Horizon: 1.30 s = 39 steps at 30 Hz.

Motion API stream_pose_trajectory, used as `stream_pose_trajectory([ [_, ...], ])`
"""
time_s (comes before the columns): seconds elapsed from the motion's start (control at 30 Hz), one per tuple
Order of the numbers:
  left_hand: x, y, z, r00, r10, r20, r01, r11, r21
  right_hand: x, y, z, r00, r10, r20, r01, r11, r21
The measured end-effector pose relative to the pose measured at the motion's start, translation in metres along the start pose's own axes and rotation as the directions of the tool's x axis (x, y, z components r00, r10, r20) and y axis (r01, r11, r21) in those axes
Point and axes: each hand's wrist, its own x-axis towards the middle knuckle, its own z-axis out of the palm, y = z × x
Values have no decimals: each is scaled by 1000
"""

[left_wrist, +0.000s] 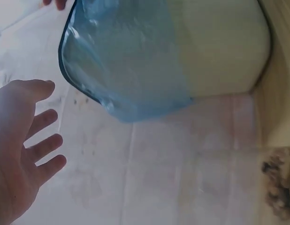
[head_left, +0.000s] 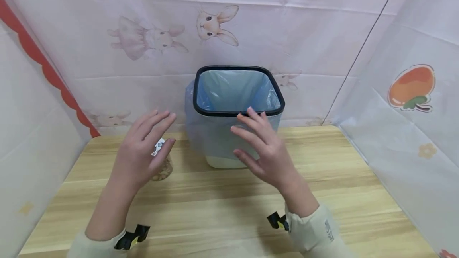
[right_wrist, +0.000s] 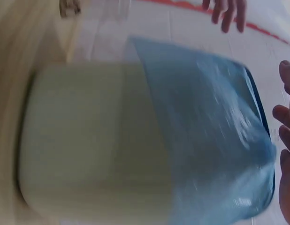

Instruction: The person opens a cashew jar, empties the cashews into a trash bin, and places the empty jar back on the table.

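A pale trash can (head_left: 224,162) stands on the table, lined with a translucent blue bag (left_wrist: 135,61) folded over its outside. A black ring (head_left: 236,67) runs round its rim. My left hand (head_left: 138,150), fingers spread and holding nothing, hovers left of the can. Partly hidden behind that hand is a clear jar (head_left: 165,170) with brown lumpy pieces in it, which also shows in the left wrist view as a cluster of brown pieces (left_wrist: 280,185). My right hand (head_left: 267,150) is in front of the can's right side, fingers apart; head view alone cannot settle contact, but the right wrist view shows a gap.
The wooden table (head_left: 201,214) ends at a back wall covered with rabbit-print sheeting (head_left: 287,35). Similar sheeting (head_left: 401,138) closes off the right side, and a red scalloped border (head_left: 50,73) runs down the left corner.
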Motion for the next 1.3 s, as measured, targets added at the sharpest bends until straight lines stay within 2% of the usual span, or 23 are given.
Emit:
stream_pose_trajectory([
  [0.17, -23, -13, 0, 995, -97, 14, 96, 995, 24, -1, -17, 20, 998, -61, -30, 63, 994, 83],
  [0.33, -40, -24, -1, 982, -187, -8, 187, 981, 48, -1, -31, 43, 998, -42, -49, 51, 981, 185],
  [0.43, -44, -32, 0, 979, -202, -9, 203, 978, 47, -1, -37, 62, 999, -7, -43, 18, 967, 255],
  [0.53, -48, -40, 4, 976, -217, 3, 216, 975, 51, -4, -40, 84, 999, 40, -14, -32, 939, 341],
  [0.63, -53, -48, 9, 970, -241, 27, 239, 969, 57, -8, -40, 107, 993, 101, 63, -118, 902, 415],
  [0.7, -57, -53, 13, 965, -259, 49, 256, 965, 60, -11, -41, 121, 978, 152, 141, -200, 876, 438],
  [0.77, -61, -59, 16, 959, -274, 72, 270, 961, 57, -14, -43, 134, 949, 213, 232, -297, 854, 428],
  [0.8, -63, -61, 17, 956, -281, 82, 277, 959, 56, -15, -44, 139, 925, 250, 285, -355, 838, 415],
  [0.83, -64, -63, 20, 953, -288, 94, 284, 957, 55, -15, -45, 144, 893, 294, 340, -420, 815, 400],
  [0.93, -69, -69, 26, 939, -318, 132, 314, 948, 53, -17, -48, 157, 768, 420, 484, -606, 723, 333],
  [1.0, -72, -72, 30, 925, -345, 159, 340, 939, 61, -18, -51, 165, 683, 483, 548, -702, 642, 309],
  [1.07, -75, -74, 32, 911, -369, 185, 361, 930, 72, -20, -52, 175, 622, 525, 582, -764, 569, 303],
  [1.17, -79, -77, 34, 893, -395, 214, 383, 919, 94, -24, -53, 189, 569, 562, 600, -815, 482, 322],
  [1.3, -83, -81, 36, 881, -411, 233, 398, 911, 103, -27, -53, 206, 527, 591, 611, -849, 407, 338],
])
